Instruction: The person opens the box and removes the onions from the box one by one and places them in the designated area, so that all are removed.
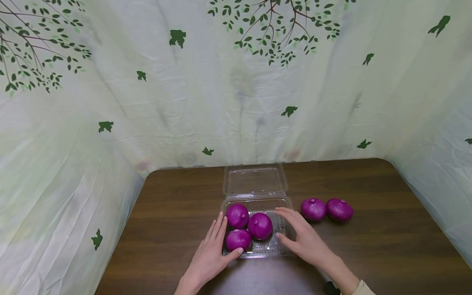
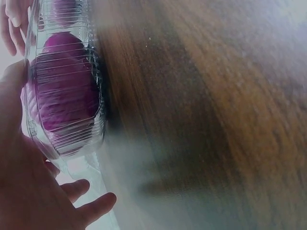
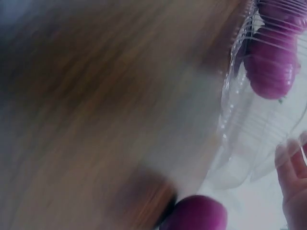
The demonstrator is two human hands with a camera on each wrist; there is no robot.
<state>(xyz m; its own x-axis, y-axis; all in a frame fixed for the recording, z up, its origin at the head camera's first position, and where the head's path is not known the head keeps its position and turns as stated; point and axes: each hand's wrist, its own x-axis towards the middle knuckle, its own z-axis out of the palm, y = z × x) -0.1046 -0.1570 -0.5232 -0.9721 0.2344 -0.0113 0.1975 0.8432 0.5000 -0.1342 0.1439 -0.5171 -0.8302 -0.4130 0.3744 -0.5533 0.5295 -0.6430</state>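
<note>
A clear plastic clamshell box lies on the table with its lid folded back. Three purple onions sit in its left and middle part: a back one, a front one and one nearer the middle. My left hand rests along the box's left side, fingers extended, thumb at the front onion. Over the right side of the box, my right hand has thumb and fingers spread apart with nothing between them. In the left wrist view, onions show through the ribbed wall.
Two more purple onions, one beside the other, lie on the brown wooden table right of the box. A pale leaf-patterned curtain hangs behind the table. A small dark object is by the right forearm.
</note>
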